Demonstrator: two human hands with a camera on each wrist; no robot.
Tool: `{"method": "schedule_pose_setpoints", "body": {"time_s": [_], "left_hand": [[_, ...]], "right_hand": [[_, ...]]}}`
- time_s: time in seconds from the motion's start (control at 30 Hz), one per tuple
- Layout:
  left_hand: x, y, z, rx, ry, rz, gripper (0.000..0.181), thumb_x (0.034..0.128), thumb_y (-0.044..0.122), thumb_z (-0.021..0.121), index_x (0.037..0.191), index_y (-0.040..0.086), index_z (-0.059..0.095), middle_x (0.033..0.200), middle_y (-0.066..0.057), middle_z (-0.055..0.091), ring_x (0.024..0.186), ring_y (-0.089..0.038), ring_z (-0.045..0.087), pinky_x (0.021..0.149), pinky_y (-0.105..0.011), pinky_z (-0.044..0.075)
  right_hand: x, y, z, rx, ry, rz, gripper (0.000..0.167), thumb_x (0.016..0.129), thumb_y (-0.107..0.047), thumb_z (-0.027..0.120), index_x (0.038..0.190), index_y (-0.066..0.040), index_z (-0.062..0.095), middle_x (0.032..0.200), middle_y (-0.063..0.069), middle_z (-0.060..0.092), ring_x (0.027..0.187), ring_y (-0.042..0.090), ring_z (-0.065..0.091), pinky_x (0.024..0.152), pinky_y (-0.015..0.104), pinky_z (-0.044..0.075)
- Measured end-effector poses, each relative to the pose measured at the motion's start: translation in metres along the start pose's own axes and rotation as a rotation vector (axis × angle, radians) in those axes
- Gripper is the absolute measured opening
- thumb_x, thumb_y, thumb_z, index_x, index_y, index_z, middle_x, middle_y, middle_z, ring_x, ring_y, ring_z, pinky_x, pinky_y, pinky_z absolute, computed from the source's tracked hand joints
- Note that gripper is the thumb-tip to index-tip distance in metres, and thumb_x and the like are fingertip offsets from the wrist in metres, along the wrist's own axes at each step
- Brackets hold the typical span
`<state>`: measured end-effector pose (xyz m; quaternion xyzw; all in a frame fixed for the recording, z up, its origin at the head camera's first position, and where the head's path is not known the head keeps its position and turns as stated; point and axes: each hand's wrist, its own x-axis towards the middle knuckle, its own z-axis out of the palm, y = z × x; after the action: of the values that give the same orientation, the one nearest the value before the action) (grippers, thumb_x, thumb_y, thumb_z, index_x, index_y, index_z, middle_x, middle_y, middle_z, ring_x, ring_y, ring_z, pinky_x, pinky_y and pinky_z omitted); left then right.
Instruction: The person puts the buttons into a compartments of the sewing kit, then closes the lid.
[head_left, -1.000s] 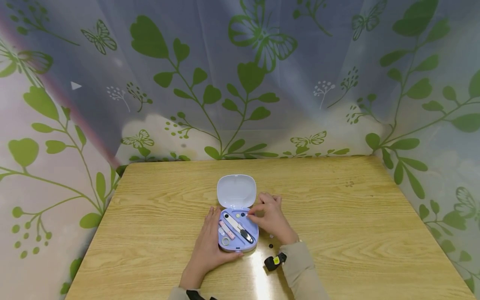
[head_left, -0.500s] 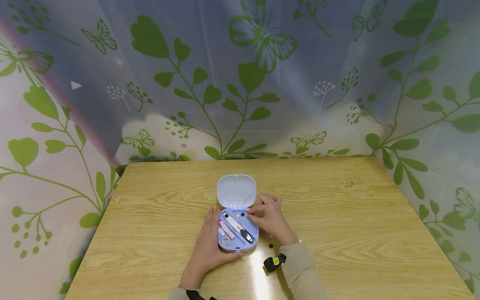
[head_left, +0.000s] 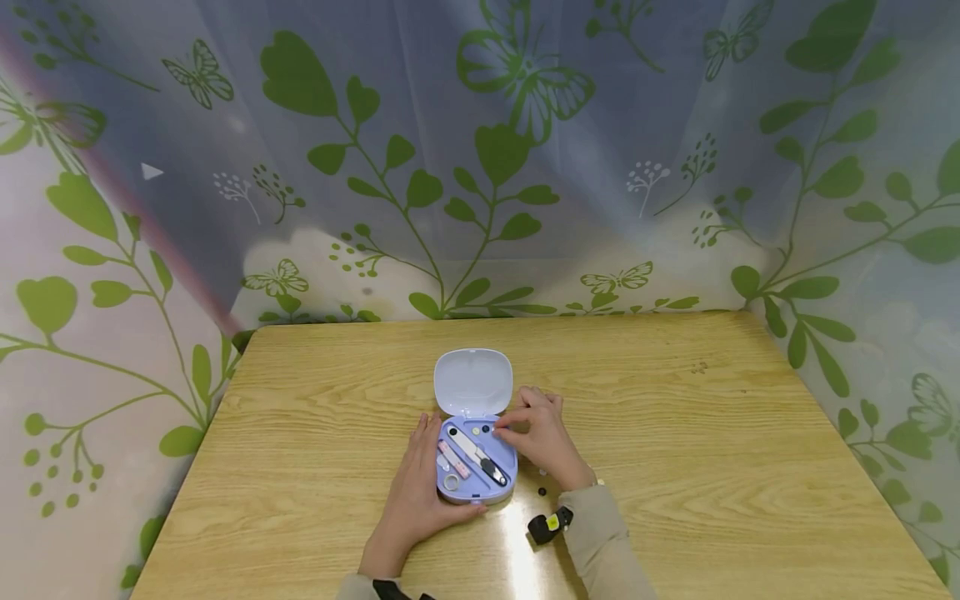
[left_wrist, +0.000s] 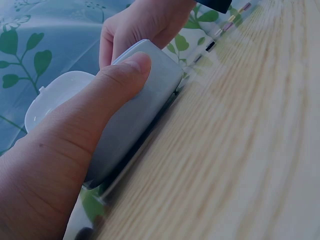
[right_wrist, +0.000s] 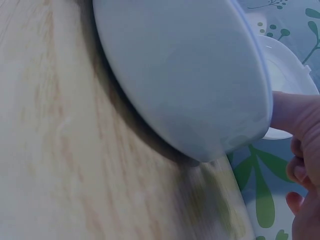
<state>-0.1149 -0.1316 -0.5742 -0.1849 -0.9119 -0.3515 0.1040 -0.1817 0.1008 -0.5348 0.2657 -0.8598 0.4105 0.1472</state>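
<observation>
A lavender sewing box (head_left: pixel 480 498) stands on the table with its pale lid (head_left: pixel 473 382) tipped back. My left hand (head_left: pixel 415 492) holds it, fingers along the left wall and thumb (left_wrist: pixel 137 62) on the front wall. Inside lie thread snips (head_left: pixel 477 456), a pink-and-white strip (head_left: pixel 454 460), a ring-shaped item (head_left: pixel 451 482), a pale yellow button (head_left: pixel 476 432) and a dark button (head_left: pixel 486 429). At the back right compartment, my right hand (head_left: pixel 543 437) pinches a tiny whitish piece, apparently a button, between thumb and forefinger. In the right wrist view the box wall hides those fingertips.
A black button (head_left: pixel 542 492) and a whitish one (head_left: pixel 543 472) lie on the wooden table (head_left: pixel 660 467), right of the box beside the right wrist. A black wrist device (head_left: pixel 550 525) hangs at the right sleeve. Patterned cloth (head_left: pixel 420 208) encloses the table's back and sides.
</observation>
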Motion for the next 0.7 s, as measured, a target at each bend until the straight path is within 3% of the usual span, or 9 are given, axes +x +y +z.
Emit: {"method": "schedule_pose_setpoints", "body": {"time_s": [0.43, 0.7], "left_hand": [[0.0, 0.001, 0.0, 0.009, 0.012, 0.009, 0.14, 0.0569, 0.075, 0.081, 0.158, 0.002, 0.016, 0.162, -0.017, 0.022, 0.15, -0.034, 0.014, 0.118, -0.056, 0.021], [0.0, 0.001, 0.0, -0.007, 0.012, 0.004, 0.141, 0.0552, 0.069, 0.086, 0.158, 0.002, 0.016, 0.162, -0.016, 0.023, 0.151, -0.031, 0.011, 0.12, -0.053, 0.019]], "right_hand": [[0.002, -0.006, -0.008, 0.011, 0.002, 0.007, 0.01, 0.072, -0.01, 0.089, 0.077, -0.014, 0.081, 0.076, -0.008, 0.033, 0.075, 0.012, 0.035, 0.081, 0.04, 0.02], [0.004, -0.006, -0.018, 0.041, 0.053, 0.001, 0.012, 0.07, -0.006, 0.089, 0.077, -0.012, 0.081, 0.074, -0.008, 0.032, 0.073, 0.011, 0.035, 0.08, 0.039, 0.019]]}}
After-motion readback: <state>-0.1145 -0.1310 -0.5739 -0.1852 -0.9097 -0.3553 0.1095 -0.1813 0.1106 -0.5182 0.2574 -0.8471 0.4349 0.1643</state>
